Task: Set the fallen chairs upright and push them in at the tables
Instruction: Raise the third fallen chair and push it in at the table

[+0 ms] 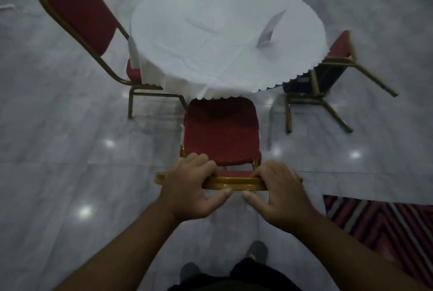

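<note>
In the head view, the gold top rail of an upright red chair (221, 136) is gripped by both hands: the left hand (191, 187) and the right hand (280, 193) are each curled over the rail, fingers on the far side and thumbs pressed beneath. The front of the seat is already tucked under the cloth edge of the round desk (225, 33).

To the right of the desk, a second chair (328, 75) is seen tipped over, its legs pointing outward; to the left of the desk, a third chair (77, 16) stands upright.

If the gripped chair is pushed too hard, the hanging tablecloth could be dragged or the desk knocked, and the folded napkin (269, 30) on the desk could be toppled. The glossy floor could let the legs skid sideways.

No brand, label or writing can be read.
</note>
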